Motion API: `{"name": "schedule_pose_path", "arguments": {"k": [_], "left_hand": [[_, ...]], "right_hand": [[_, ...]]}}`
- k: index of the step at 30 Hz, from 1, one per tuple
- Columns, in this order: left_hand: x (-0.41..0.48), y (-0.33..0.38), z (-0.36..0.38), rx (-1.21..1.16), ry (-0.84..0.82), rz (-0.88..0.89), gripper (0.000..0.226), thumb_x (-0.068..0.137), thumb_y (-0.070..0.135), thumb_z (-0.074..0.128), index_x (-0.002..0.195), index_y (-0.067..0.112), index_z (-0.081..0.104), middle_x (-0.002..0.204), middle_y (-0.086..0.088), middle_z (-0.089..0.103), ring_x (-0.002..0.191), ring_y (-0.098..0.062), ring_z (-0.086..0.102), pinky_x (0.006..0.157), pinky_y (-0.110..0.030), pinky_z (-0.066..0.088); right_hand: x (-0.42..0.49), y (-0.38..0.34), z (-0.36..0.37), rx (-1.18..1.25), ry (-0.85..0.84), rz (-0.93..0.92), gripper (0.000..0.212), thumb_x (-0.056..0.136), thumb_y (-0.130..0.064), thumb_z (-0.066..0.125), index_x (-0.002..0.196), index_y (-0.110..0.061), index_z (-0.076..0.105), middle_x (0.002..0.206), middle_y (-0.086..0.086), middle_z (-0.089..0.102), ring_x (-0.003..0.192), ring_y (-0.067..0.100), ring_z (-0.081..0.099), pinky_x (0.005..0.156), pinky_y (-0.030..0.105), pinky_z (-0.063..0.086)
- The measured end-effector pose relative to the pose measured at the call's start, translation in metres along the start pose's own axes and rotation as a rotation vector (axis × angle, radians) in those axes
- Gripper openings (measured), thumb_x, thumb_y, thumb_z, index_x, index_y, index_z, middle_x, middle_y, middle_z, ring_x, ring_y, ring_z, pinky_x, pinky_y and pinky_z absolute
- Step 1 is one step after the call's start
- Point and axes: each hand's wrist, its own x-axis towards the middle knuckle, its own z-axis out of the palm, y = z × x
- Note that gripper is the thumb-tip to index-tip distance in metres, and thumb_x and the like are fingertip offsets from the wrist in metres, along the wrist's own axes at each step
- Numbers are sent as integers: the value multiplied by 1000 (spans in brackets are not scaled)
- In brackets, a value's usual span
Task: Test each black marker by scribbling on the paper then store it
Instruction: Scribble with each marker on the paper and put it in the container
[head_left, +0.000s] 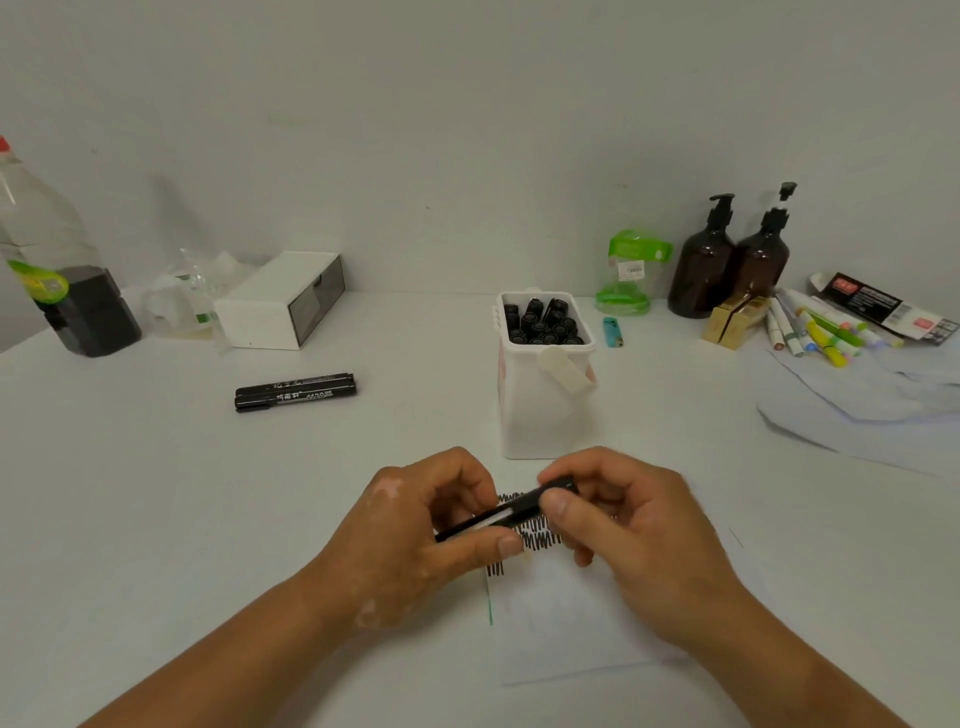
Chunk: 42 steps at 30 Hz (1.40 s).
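Note:
Both my hands hold one black marker (511, 512) just above the scribbled paper (566, 623). My left hand (415, 525) grips its lower barrel between thumb and fingers. My right hand (618, 514) pinches the upper end, where the cap is. Black zigzag scribbles (540, 538) run across the top of the paper under the marker. Behind the hands stands a white storage bin (543, 410) with several black markers upright inside it. Two more black markers (295, 392) lie side by side on the table at the left.
A white drawer box (280, 301) and a big bottle (57, 270) stand at the back left. At the back right are two brown pump bottles (727, 260), a green container (628, 273), a blue lighter (613, 332), coloured highlighters (821, 332) and loose paper (857, 400).

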Motion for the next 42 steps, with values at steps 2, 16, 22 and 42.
{"name": "schedule_pose_path", "arguments": {"k": [2,16,22,42], "left_hand": [[1,-2,-3,1,48,-13,28,72,51,78,87,32,63,75,5,72,64,-16,65,64,-40,55],[7,-22,-9,0,245,-97,14,89,26,71,77,30,66,65,-1,68,56,-21,62,54,-22,51],[7,-22,-12,15,256,-93,17,89,22,71,75,30,67,66,1,69,54,-13,62,54,-16,48],[9,-30,-13,25,261,-105,17,89,23,71,75,30,66,65,2,68,55,-16,62,55,-23,52]], "right_hand": [[2,-6,-11,25,90,-70,8,80,-23,77,88,-25,76,59,2,63,52,13,55,52,22,49],[108,-132,-72,-514,490,-344,10,82,-47,68,83,-37,72,71,-5,74,65,16,69,69,45,61],[147,-131,-53,-877,349,-290,13,90,-39,68,90,-27,72,66,-13,65,60,1,58,52,4,37],[198,-112,-34,-1084,81,-160,21,93,-22,59,103,-26,77,73,-27,51,67,-5,50,56,4,30]]}}
